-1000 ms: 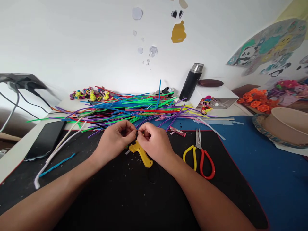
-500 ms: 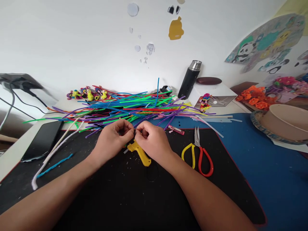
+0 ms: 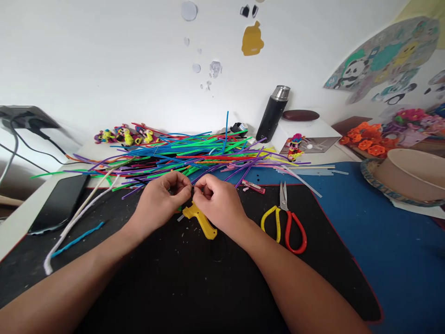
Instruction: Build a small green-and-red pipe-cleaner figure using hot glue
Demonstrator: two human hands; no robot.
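Note:
My left hand [image 3: 162,197] and my right hand [image 3: 219,200] meet over the middle of the black mat [image 3: 174,278]. Thumb and forefinger are pinched on each, the fingertips almost touching. Something small and dark may sit between them, too tiny to make out. Just beneath lies a yellow glue gun [image 3: 202,223], its front part hidden by my hands. Behind my fingers spreads a heap of colourful pipe cleaners [image 3: 174,155]. Scissors [image 3: 284,218] with one yellow and one red handle rest to the right, points away from me.
On the left lie a black phone [image 3: 59,204], white pipe cleaners [image 3: 69,227] and a twisted blue one [image 3: 77,240]. A black thermos [image 3: 273,113] leans near a white box [image 3: 313,134]. Small figures [image 3: 127,134] stand at the back. A beige bowl [image 3: 413,176] is at right.
The whole view has shifted slightly, with things appearing a little further left and up. My hands keep the same pinched pose above the glue gun.

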